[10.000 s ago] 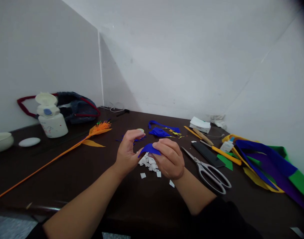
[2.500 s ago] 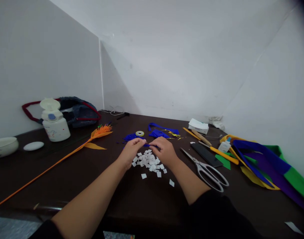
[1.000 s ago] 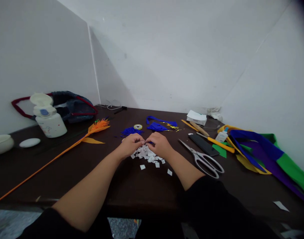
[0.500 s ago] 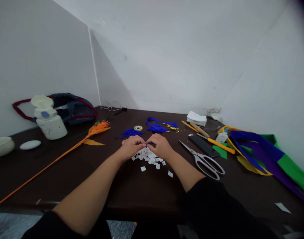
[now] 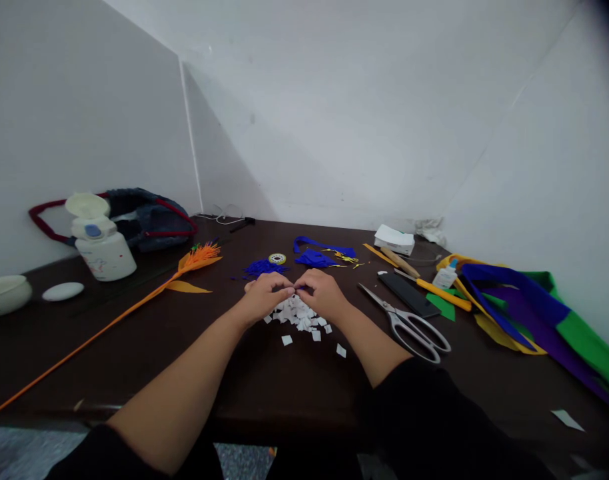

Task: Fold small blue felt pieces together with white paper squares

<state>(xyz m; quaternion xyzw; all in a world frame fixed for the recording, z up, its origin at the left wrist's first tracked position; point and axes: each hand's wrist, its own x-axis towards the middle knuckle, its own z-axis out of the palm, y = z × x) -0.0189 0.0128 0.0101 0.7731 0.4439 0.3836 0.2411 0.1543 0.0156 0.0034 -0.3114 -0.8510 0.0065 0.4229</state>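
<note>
My left hand (image 5: 266, 295) and my right hand (image 5: 323, 293) meet at the fingertips in the middle of the table. Both are closed in a pinch, thumbs almost touching. Whatever sits between the fingertips is too small to make out. Right beneath them lies a pile of small white squares (image 5: 298, 313), a few of which lie loose toward the near edge. Just beyond my left hand is a heap of thin blue strips (image 5: 264, 268) with a round yellow-rimmed tape roll (image 5: 277, 258). Blue fringed pieces (image 5: 314, 259) with yellow bits lie beyond my right hand.
Grey scissors (image 5: 409, 325), a dark flat block (image 5: 409, 295), a yellow-handled cutter (image 5: 443, 294), a glue bottle (image 5: 445, 274) and coloured felt (image 5: 524, 300) occupy the right. Leftward are an orange long-stemmed flower (image 5: 134, 307), a white bottle (image 5: 106, 255), a bowl (image 5: 7, 295) and a bag (image 5: 159, 220).
The fingertips stay pinched together with only a slight shift; a bit of blue seen near the right fingers earlier no longer shows clearly. The view has moved very slightly.
</note>
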